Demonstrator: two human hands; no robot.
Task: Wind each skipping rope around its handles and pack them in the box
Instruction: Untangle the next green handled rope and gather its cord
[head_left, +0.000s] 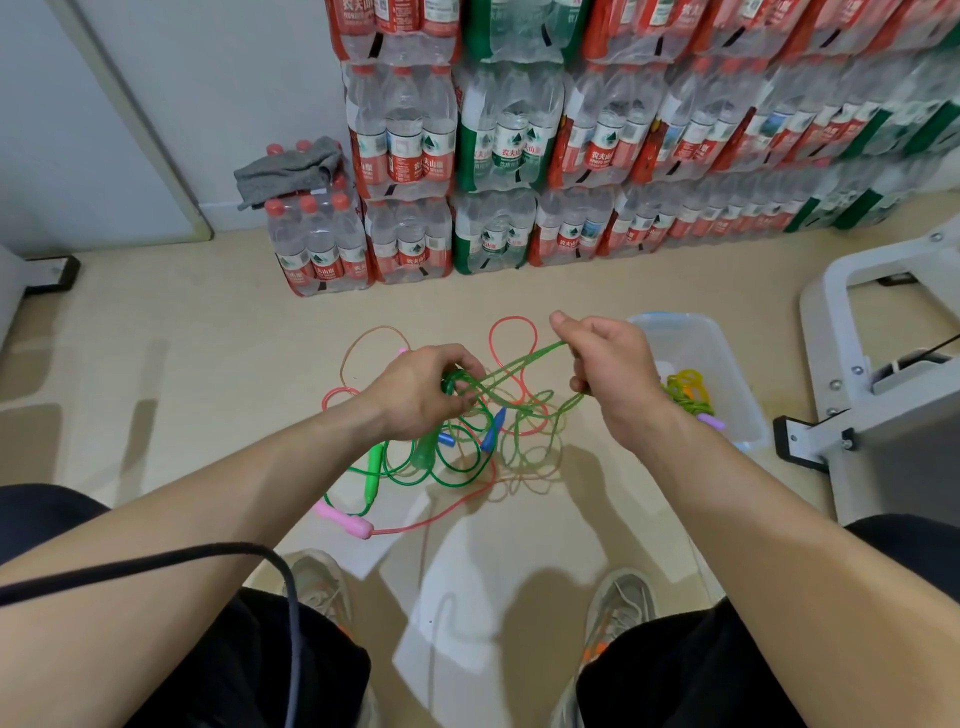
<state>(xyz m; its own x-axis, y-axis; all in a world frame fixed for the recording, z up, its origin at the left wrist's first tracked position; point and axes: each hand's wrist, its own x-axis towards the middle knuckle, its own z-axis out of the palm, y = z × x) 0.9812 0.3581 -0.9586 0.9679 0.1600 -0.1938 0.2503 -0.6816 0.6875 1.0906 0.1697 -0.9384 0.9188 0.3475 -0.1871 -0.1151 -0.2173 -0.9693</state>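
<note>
My left hand grips the handles of a green skipping rope, with coils of the cord around them at the fingers. My right hand pinches the same green cord, stretched taut between the two hands above the floor. Below them lies a tangle of ropes: a green-handled one, a red cord with pink handles and blue handles. A clear plastic box stands at the right, with a wound yellow rope inside.
Stacked packs of water bottles line the wall ahead. A grey cloth lies on one pack. A white metal frame stands at the right. My feet are on the floor below, and a black cable crosses my left arm.
</note>
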